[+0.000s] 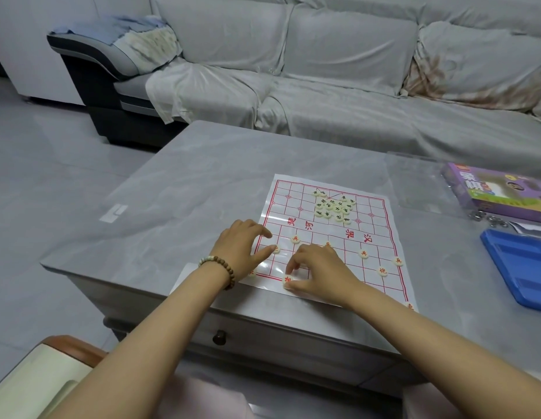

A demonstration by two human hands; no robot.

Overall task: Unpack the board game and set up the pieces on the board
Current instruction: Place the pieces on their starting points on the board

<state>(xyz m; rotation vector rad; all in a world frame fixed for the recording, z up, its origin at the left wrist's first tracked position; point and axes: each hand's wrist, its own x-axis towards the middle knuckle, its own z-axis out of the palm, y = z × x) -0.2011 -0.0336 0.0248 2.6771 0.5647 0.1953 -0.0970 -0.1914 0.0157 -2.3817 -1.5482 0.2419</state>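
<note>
A white paper board (375,237) with a red grid lies on the grey table. A heap of several cream round pieces (334,207) sits on its far half. Red-marked pieces stand singly on the near half, among them one (364,253) right of my hands and one (397,261) at the right edge. My left hand (245,246), beaded bracelet on the wrist, rests at the board's left edge with its thumb touching a piece (277,248). My right hand (317,270) pinches a red-marked piece (288,279) at the near edge line between thumb and forefinger.
A purple game box (498,192) lies at the table's right on a clear plastic sheet, with small metal rings (486,217) beside it. A blue tray (523,267) sits near the right edge. A grey covered sofa (353,86) stands behind the table.
</note>
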